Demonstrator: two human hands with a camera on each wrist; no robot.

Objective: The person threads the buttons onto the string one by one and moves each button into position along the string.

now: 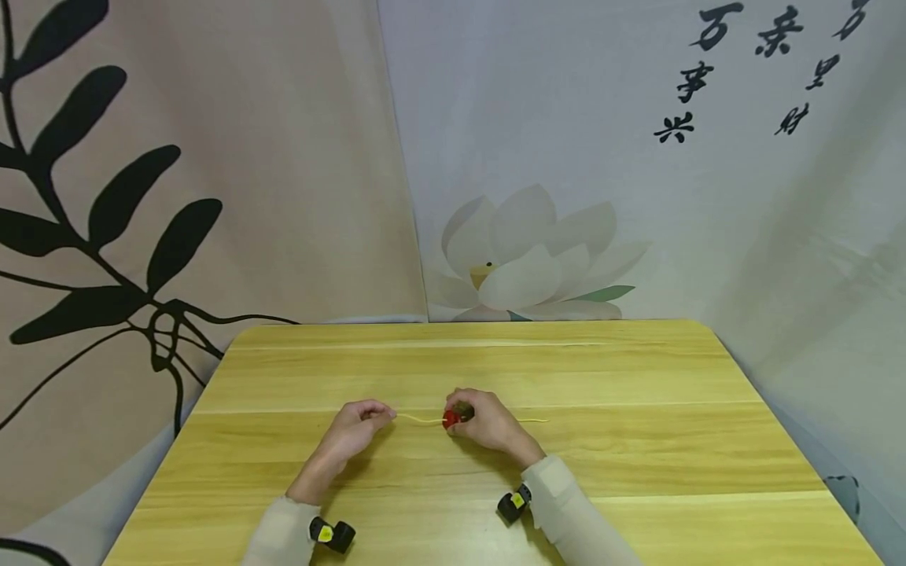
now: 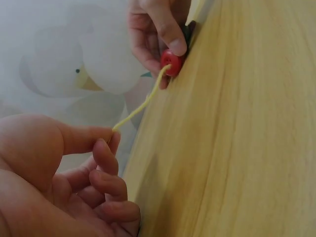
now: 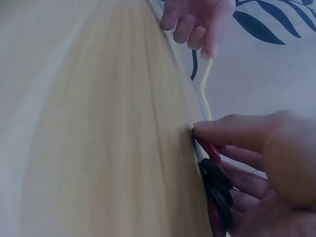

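My left hand pinches a thin yellow string between thumb and forefinger, a little above the table. From there the string runs to a red button with small holes, which my right hand pinches by its edge. Behind that button, several dark buttons and a dark red one sit in a row beside the right fingers. More of the string comes out past the right hand in the head view. The right palm hides how it passes through the row.
Both hands are over a light wooden table. Each wrist wears a small black camera. Behind the table's far edge hang cloth backdrops with printed leaves, a lotus and written characters.
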